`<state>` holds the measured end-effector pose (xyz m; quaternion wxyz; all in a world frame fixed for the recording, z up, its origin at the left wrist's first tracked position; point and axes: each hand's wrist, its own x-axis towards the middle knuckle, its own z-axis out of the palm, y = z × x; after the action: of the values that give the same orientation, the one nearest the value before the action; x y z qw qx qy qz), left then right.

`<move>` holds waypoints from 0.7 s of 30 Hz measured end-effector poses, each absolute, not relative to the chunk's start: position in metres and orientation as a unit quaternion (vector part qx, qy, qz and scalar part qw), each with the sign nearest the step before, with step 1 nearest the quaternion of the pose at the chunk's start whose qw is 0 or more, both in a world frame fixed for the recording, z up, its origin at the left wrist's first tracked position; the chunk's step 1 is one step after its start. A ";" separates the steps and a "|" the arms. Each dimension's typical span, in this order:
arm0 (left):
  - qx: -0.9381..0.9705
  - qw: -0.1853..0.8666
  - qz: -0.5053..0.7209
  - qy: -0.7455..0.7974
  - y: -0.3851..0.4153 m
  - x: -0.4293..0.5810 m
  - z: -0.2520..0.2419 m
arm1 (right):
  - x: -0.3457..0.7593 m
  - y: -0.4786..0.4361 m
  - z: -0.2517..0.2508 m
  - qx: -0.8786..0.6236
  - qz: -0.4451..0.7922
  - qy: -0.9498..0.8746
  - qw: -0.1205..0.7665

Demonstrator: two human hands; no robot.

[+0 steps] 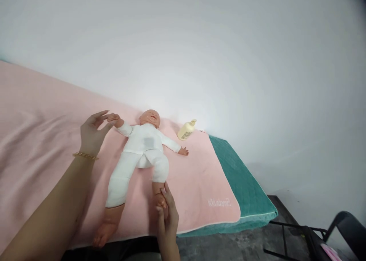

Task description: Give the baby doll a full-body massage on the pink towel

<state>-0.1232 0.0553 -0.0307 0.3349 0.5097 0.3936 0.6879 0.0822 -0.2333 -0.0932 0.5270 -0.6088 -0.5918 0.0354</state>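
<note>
A baby doll in a white cloth body lies on its back on a pink blanket. Its head points toward the wall and its legs toward me. My left hand, with a gold bracelet at the wrist, pinches the doll's hand on the left side between thumb and fingers; that arm is stretched outward. My right hand is closed around the doll's foot on the right side, its thumb and fingers along the foot. The doll's other leg lies straight, and its other arm rests on the blanket, both untouched.
A pale yellow pump bottle stands on the blanket near the wall, right of the doll's head. Under the blanket, a green mattress shows at the right end. A black chair is at the lower right on the grey floor.
</note>
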 end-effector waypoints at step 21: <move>0.757 0.353 0.459 0.301 0.031 -0.085 -0.028 | 0.084 -0.136 -0.029 -0.590 0.064 -0.599 0.537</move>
<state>-0.0850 0.0310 -0.0281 0.3534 0.7575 0.3005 0.4594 0.0842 -0.1358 -0.0290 0.5368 -0.5904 -0.5993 0.0643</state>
